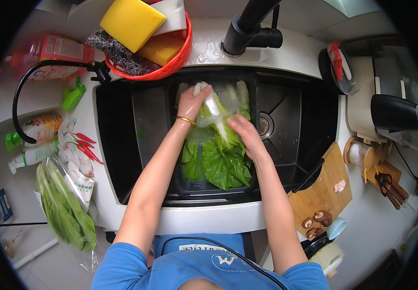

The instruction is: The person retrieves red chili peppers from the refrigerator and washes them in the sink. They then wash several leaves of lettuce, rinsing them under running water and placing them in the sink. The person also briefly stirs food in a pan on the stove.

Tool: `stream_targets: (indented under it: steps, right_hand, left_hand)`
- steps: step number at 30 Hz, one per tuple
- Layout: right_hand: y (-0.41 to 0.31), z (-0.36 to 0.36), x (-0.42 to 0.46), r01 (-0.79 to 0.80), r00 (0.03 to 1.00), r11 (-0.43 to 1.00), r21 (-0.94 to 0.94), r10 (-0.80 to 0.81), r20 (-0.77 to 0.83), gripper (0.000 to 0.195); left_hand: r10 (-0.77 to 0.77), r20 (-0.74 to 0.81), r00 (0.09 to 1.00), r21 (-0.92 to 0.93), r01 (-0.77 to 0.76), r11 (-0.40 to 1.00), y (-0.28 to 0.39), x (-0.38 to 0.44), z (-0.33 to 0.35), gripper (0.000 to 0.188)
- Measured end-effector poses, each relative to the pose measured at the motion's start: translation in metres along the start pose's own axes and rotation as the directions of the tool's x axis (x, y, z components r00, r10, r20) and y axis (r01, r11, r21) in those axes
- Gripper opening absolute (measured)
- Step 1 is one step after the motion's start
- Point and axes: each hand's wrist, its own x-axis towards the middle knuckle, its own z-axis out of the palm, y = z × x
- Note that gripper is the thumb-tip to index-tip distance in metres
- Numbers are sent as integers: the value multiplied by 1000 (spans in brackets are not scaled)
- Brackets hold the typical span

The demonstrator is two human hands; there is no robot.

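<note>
My left hand (190, 103), with a gold bangle at the wrist, grips the white stem end of a leafy green vegetable (225, 165). Lower on the same stalk, my right hand (246, 136) holds its right edge, some of its fingers hidden by the leaf. The green leaf blades spread towards me. Beneath both hands is a black rectangular basin (191, 186) with cloudy water, set in the black sink (285, 145). Other pale stalks (242, 95) and a leaf (190, 159) lie in the water.
A black faucet (241, 34) rises behind the sink. At back left, a red basket (172, 67) holds sponges. Red chillies (85, 145) and bagged greens (64, 206) lie left. On the right, a wooden cutting board (325, 181) bears mushrooms (321, 217) beside a blue bowl (337, 228).
</note>
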Motion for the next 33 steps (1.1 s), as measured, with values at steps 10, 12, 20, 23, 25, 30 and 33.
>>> stream_targets:
  steps: [10, 12, 20, 23, 25, 30, 33]
  right_hand:
    - [48, 23, 35, 82, 931, 536, -840, -341, -127, 35]
    - [50, 28, 32, 25, 905, 336, -941, -407, -122, 27]
    - [40, 15, 14, 270, 927, 811, -519, -364, -86, 12]
    - [15, 11, -12, 139, 987, 989, -40, -135, 88, 18]
    - [9, 12, -23, 27, 990, 1000, 2, -27, 141, 19]
    - [77, -18, -2, -1, 999, 926, -377, -11, -30, 28]
    - [54, 20, -20, 158, 922, 137, -978, -374, 97, 23]
  left_hand:
    - [247, 104, 963, 872, -208, 443, -44, 21, 24, 36]
    - [386, 104, 917, 933, -225, 281, -66, 23, 25, 35]
    - [180, -62, 982, 310, -153, 938, -33, 32, 15, 25]
    - [-54, -55, 997, 20, 55, 998, 6, 14, 9, 28]
    - [-50, -49, 998, 63, 53, 997, 10, 14, 10, 29]
    - [314, 8, 949, 566, -263, 782, -37, 36, 6, 28]
    - [433, 153, 888, 732, -396, 554, -58, 16, 12, 40]
